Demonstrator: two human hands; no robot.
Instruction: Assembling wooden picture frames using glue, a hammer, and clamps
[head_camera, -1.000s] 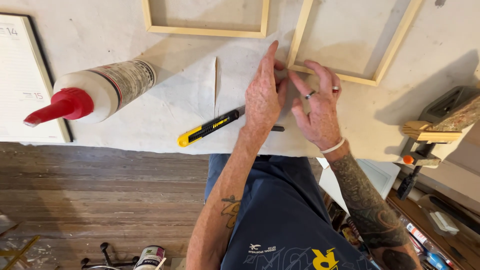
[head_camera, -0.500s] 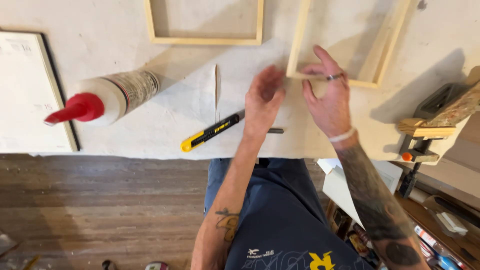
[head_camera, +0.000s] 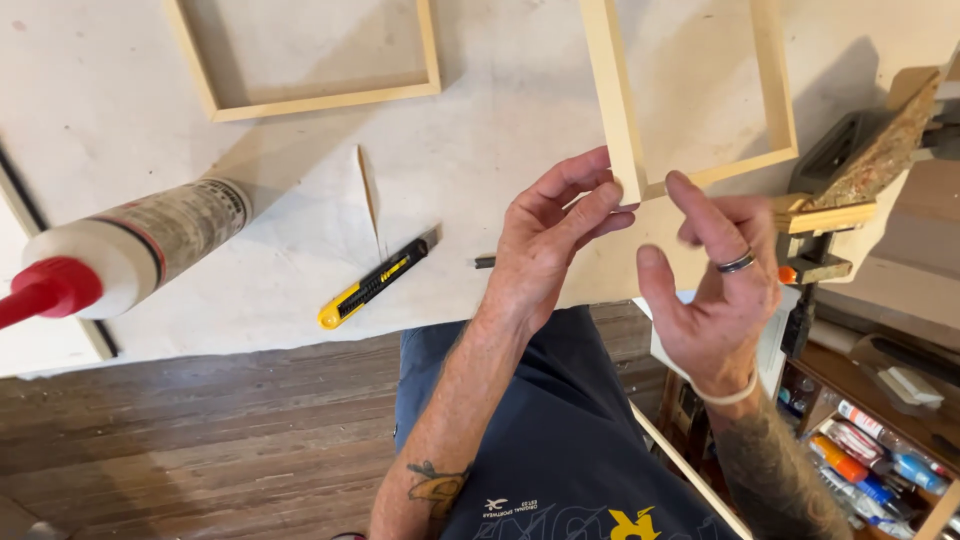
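Since the picture half a second earlier, both hands have drawn back toward the body from the pale square wooden frame (head_camera: 690, 120), and the view has tilted so that the glue bottle now runs off the left edge. The left hand (head_camera: 555, 240) has its fingers extended and loosely curled, the fingertips (head_camera: 600, 180) touching the near left corner of that frame without closing round it. The right hand (head_camera: 720, 290), a dark ring on one finger and a pale band at the wrist, hangs open just beside the same corner, fingers spread and gripping nothing. The frame lies flat on the white paper-covered worktable (head_camera: 480, 100), by its right edge. A second pale wooden frame (head_camera: 310, 95) lies further left, well apart. Near the left hand rests a yellow and black utility knife (head_camera: 375, 285), and beside it a thin wooden sliver (head_camera: 370, 195). The white plastic glue bottle with a red nozzle (head_camera: 120, 255) lies on its side at the left, carrying a pale wraparound label with dark print. At lower right, a shelf holds coloured tubes and bottles (head_camera: 870, 460), their labels too small to tell.
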